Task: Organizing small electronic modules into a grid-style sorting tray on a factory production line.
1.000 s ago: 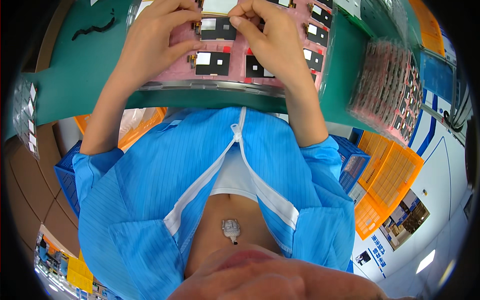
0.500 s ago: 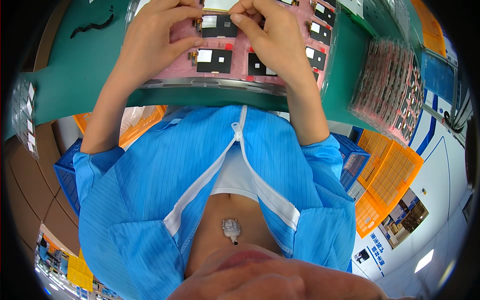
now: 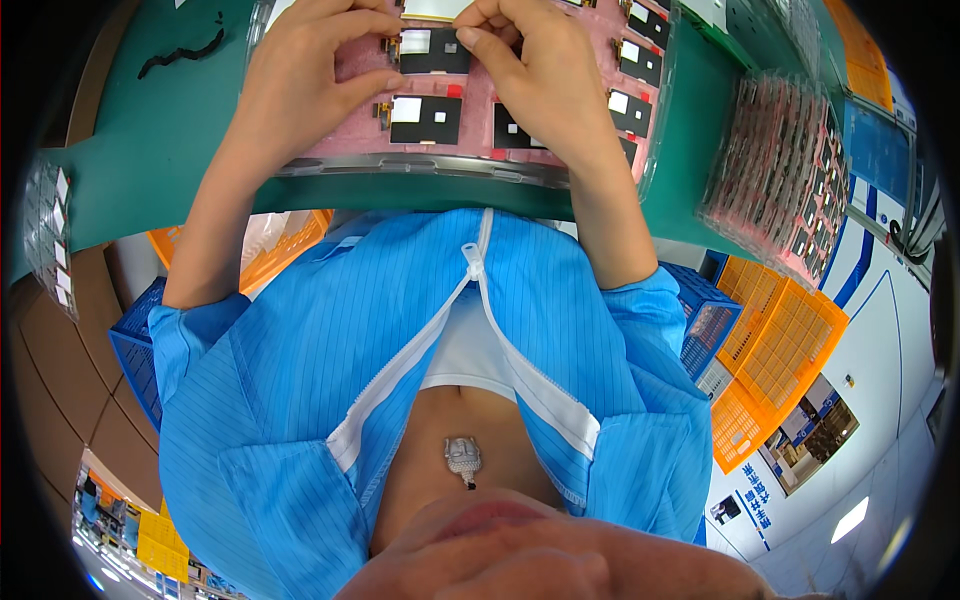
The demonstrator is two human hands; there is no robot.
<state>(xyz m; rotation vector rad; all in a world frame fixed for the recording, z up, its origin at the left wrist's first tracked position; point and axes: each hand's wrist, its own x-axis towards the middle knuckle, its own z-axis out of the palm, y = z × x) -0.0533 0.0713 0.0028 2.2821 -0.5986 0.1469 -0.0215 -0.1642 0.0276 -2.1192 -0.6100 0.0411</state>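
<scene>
Pink tray (image 3: 478,120) partly behind fingers (image 3: 487,52), stacked trays (image 3: 762,180)

Tray (image 3: 478,115): we see pink, clear-edged
Panels (image 3: 425,122) in the tray: black, white-patched
Table (image 3: 170,140) around the tray: plain green
Jacket (image 3: 280,340) before the tray: blue, dark-striped

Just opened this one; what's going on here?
A person in a striped blue jacket has both bare hands over a clear plastic tray with pink lining. The left hand and right hand flank a flat black rectangular panel with white patches and a pale, yellow-edged sheet; whether either is gripped is unclear. Other black panels lie in the tray. A stack of similar trays stands rightward on the green tabletop.
</scene>
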